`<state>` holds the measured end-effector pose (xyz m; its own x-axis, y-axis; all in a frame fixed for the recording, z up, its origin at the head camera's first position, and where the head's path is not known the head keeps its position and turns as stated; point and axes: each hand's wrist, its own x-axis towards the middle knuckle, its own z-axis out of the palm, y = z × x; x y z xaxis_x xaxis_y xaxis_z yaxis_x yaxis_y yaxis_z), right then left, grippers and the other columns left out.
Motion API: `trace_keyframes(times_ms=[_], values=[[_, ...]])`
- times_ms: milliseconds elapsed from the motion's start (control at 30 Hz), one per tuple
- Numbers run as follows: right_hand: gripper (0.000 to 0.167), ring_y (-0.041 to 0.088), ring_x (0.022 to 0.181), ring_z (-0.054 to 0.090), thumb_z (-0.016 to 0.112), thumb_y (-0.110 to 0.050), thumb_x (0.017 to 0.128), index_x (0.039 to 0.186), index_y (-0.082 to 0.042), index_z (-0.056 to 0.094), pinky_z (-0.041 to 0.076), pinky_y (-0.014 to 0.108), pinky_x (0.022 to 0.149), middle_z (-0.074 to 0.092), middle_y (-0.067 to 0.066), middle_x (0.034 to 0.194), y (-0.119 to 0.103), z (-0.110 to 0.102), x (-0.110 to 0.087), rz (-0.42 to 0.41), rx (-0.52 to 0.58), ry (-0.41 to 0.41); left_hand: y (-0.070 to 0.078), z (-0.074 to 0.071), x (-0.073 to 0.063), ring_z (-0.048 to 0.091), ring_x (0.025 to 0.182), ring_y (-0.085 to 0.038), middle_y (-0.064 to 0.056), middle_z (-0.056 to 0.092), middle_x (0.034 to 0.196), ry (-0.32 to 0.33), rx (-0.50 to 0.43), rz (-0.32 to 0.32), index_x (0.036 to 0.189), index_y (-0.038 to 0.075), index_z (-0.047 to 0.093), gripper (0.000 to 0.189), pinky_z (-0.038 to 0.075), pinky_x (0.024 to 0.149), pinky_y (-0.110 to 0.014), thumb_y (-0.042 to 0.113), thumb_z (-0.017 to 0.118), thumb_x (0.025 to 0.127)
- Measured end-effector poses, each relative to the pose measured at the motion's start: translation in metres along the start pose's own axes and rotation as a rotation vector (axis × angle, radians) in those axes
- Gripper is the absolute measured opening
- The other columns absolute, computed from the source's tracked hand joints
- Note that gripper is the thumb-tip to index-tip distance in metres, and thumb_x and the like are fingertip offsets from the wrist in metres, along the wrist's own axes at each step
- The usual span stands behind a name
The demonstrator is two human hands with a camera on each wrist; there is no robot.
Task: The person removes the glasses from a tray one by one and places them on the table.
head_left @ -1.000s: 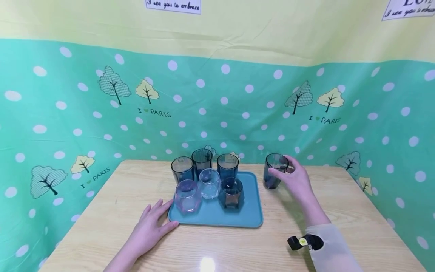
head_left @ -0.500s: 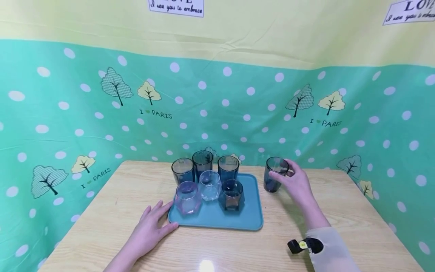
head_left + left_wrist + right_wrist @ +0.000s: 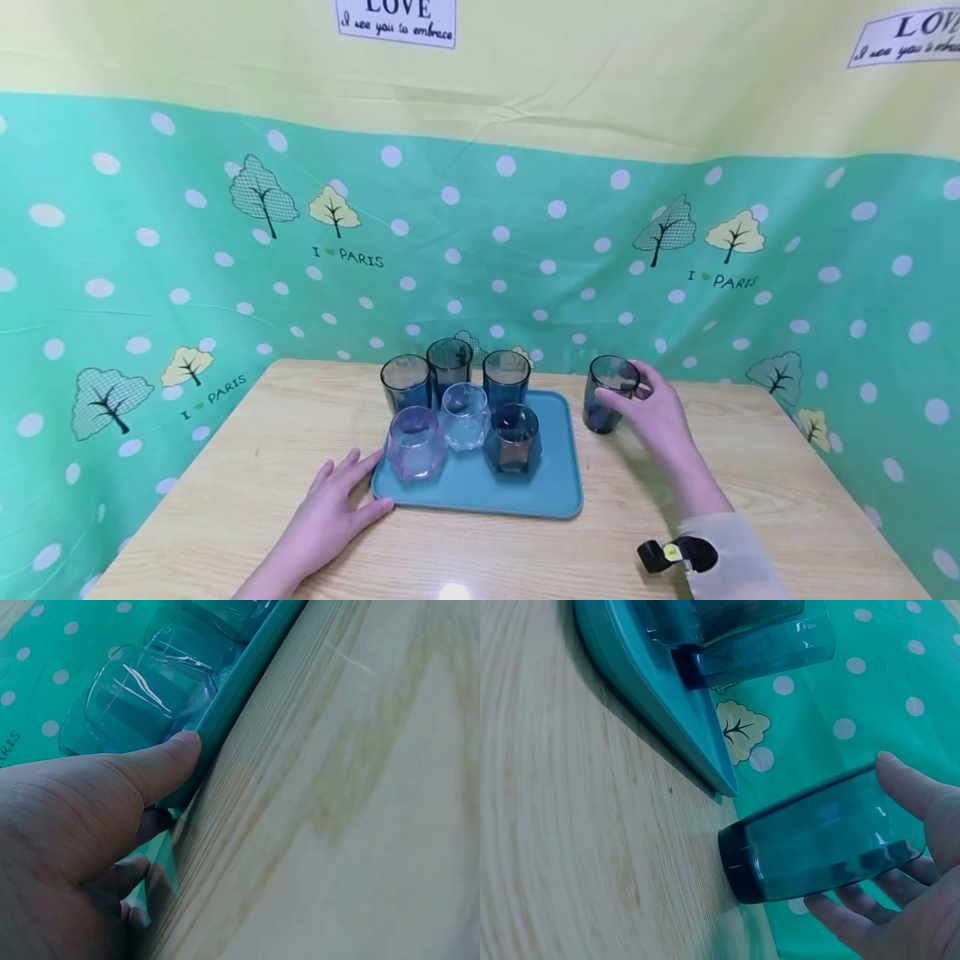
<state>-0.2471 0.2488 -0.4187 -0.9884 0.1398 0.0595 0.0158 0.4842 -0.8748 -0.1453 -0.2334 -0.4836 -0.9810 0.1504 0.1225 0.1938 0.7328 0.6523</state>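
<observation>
Clearly, the held tumbler (image 3: 817,840) is tall, smoky and dark-based.

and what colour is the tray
The tray is plain teal-blue, seen best in the head view.

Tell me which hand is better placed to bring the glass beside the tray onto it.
Right, I'd judge: the right hand grips the tall glass, off the right side of the tray. The left hand touches the tray's opposite end, away from that glass.
</observation>
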Motion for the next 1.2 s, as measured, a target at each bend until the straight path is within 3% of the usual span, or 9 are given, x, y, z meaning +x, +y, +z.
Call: trace_keyframes(times_ms=[267, 500, 700, 967, 1200], values=[[0.114, 0.049, 0.157, 0.037, 0.090, -0.054, 0.092, 0.176, -0.013, 0.025, 0.038, 0.066, 0.126, 0.034, 0.021, 0.176, 0.003, -0.001, -0.002, 0.010, 0.030, -0.028, -0.001, 0.003, 0.001, 0.035, 0.160, -0.049, -0.018, 0.061, 0.158, -0.018, -0.011, -0.015, 0.158, 0.010, 0.061, 0.075, 0.010, 0.133, -0.070, 0.041, 0.088, 0.096], [0.120, 0.052, 0.159, 0.031, 0.090, -0.048, 0.094, 0.180, -0.022, 0.010, 0.035, 0.069, 0.126, 0.021, 0.023, 0.180, 0.001, -0.006, -0.003, 0.033, 0.045, -0.056, -0.001, 0.004, 0.002, 0.036, 0.160, -0.049, -0.018, 0.060, 0.159, -0.015, -0.002, -0.007, 0.159, 0.011, 0.061, 0.076, 0.010, 0.133, -0.070, 0.042, 0.088, 0.096], [0.121, 0.050, 0.163, 0.025, 0.091, -0.044, 0.094, 0.180, -0.024, 0.007, 0.029, 0.066, 0.130, 0.019, 0.015, 0.183, -0.009, -0.008, -0.007, -0.058, 0.023, 0.007, -0.001, 0.003, 0.001, 0.036, 0.159, -0.049, -0.018, 0.060, 0.159, -0.009, 0.003, -0.005, 0.159, 0.010, 0.061, 0.076, 0.011, 0.132, -0.070, 0.043, 0.088, 0.096], [0.117, 0.045, 0.166, 0.020, 0.092, -0.048, 0.091, 0.179, -0.029, 0.017, 0.022, 0.074, 0.129, 0.028, 0.005, 0.181, -0.034, -0.013, -0.019, -0.191, -0.027, 0.118, -0.002, 0.001, 0.001, 0.038, 0.158, -0.050, -0.018, 0.062, 0.157, 0.012, 0.007, 0.013, 0.157, 0.010, 0.062, 0.075, 0.012, 0.132, -0.071, 0.042, 0.088, 0.095], [0.113, 0.040, 0.166, 0.022, 0.093, -0.043, 0.092, 0.178, -0.028, 0.022, 0.023, 0.072, 0.130, 0.032, 0.003, 0.179, -0.058, -0.011, -0.030, -0.271, -0.004, 0.123, -0.005, 0.003, 0.001, 0.038, 0.158, -0.050, -0.018, 0.062, 0.157, 0.011, 0.007, 0.013, 0.157, 0.009, 0.063, 0.075, 0.012, 0.132, -0.071, 0.042, 0.088, 0.095]])
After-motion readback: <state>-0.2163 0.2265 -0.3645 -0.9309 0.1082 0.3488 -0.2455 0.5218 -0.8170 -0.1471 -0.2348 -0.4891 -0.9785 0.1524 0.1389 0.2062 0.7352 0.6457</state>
